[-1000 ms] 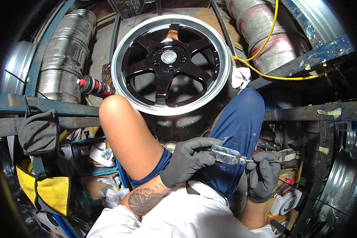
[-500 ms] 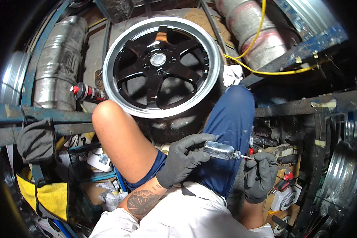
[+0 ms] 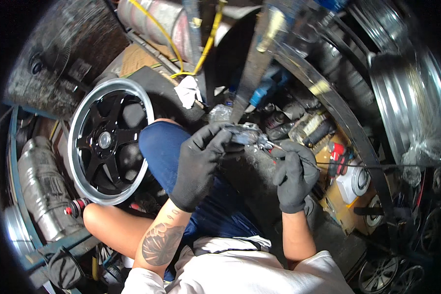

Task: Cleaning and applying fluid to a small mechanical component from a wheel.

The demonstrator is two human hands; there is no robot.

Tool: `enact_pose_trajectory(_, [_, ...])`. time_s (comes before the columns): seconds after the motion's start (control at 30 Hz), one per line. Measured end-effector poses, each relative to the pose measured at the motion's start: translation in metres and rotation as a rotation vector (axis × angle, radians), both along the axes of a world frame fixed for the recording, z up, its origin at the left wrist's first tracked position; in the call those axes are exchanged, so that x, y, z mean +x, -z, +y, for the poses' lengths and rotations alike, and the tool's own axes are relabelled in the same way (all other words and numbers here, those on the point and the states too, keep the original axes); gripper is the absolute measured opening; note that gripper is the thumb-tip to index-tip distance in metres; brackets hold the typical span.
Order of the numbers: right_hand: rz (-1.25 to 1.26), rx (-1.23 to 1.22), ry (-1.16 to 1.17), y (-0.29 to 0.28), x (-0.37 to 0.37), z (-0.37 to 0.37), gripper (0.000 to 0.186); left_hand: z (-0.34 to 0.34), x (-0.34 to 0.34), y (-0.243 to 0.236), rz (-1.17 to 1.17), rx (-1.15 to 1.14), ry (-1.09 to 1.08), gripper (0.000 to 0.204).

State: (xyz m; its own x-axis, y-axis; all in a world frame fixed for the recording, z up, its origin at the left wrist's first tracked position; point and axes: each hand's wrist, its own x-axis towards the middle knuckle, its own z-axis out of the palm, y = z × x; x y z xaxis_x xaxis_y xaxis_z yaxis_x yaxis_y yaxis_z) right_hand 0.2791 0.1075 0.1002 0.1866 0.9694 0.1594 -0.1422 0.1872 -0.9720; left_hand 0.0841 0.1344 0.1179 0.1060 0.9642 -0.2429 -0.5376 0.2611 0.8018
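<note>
My left hand (image 3: 196,164), in a dark grey glove, grips a small clear bottle (image 3: 242,134) between thumb and fingers. The bottle lies tilted almost on its side, its neck towards my right. In my gloved right hand (image 3: 296,176) a thin stick (image 3: 276,146) is pinched, its end at the bottle's mouth. Whether that end carries bristles is too small to tell. Both hands are raised over my lap. To the left, beyond my knees, stands a wheel (image 3: 104,140) with glossy black spokes and a silver lip; neither hand touches it.
A dented metal drum (image 3: 41,188) lies far left, near a red-and-black bottle (image 3: 77,208). At right are a metal frame bar (image 3: 350,115), a silver wheel barrel (image 3: 404,105) and a cardboard box (image 3: 338,196) with tools. A yellow hose (image 3: 208,46) hangs ahead; crumpled white paper (image 3: 187,91) lies below.
My view and body have turned to the right, so the wheel now appears further left. Both hands have swung along with the bottle and the stick, keeping their hold on them.
</note>
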Motion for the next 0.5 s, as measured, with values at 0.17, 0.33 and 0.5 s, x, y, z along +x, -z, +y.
enact_pose_trajectory(0.17, [0.006,-0.063,0.104,0.034,0.034,-0.004,0.027,0.008,0.025,0.030,0.075,-0.037,0.018,0.030])
enact_pose_trajectory(0.33, [0.135,-0.157,0.082,0.068,0.052,-0.009,0.023,0.010,0.040,0.049,0.389,-0.044,0.019,0.028])
enact_pose_trajectory(0.5, [-0.619,-0.187,0.154,0.112,0.069,-0.022,0.045,0.014,0.044,0.059,0.937,0.262,-0.054,0.028])
